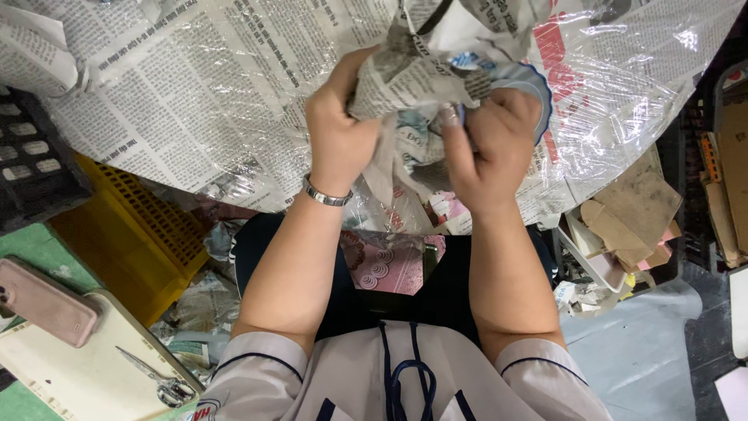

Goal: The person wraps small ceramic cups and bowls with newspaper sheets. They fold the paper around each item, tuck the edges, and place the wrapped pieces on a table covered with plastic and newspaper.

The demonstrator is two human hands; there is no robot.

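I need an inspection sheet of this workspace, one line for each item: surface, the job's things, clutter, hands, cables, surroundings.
Surface: newspaper sheets under clear plastic film cover the work area.
Job's things: crumpled newspaper bundle, held up between both hands; what is inside is hidden.
Clutter: cardboard scraps at the right; paper scraps on the floor at the left.
Hands: left hand grips the bundle's left side, a metal bracelet on its wrist; right hand pinches the bundle's right side.
Cables: nothing seen.
Surroundings: yellow crate, dark crate, scissors on a cream board, pink phone case.
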